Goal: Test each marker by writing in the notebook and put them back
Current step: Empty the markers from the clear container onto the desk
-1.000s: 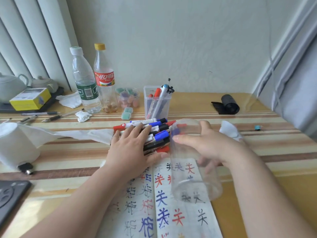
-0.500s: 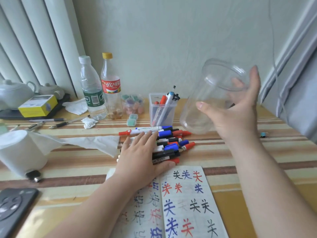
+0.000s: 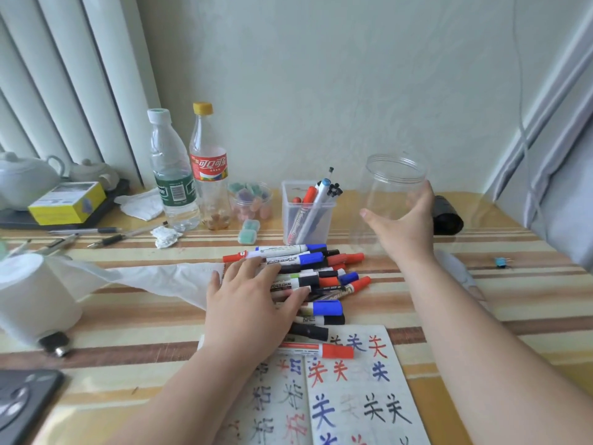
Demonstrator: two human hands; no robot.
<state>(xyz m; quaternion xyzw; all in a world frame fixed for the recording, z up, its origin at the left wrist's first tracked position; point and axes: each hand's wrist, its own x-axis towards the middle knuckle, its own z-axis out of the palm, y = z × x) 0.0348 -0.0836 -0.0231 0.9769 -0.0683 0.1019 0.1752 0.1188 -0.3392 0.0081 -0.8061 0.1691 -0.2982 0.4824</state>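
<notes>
Clear jar (image 3: 390,194) lowered, now upright | right hand (image 3: 405,228) grips it | left hand (image 3: 247,303) still flat on markers (image 3: 308,261)

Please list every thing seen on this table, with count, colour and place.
markers: many, red, blue and black caps, piled mid-table
notebook: one, white, near edge
clear jar: one, transparent, upright right of the pile
pen holder: one, translucent, pens inside, behind the pile
bottles: two, clear, white cap and yellow cap, back left
tissue roll: one, white, left
teapot: one, white, far left
yellow box: one, beside the teapot
black roll: one, back right
left grip: one, flat on the markers
right grip: one, holds the clear jar
</notes>
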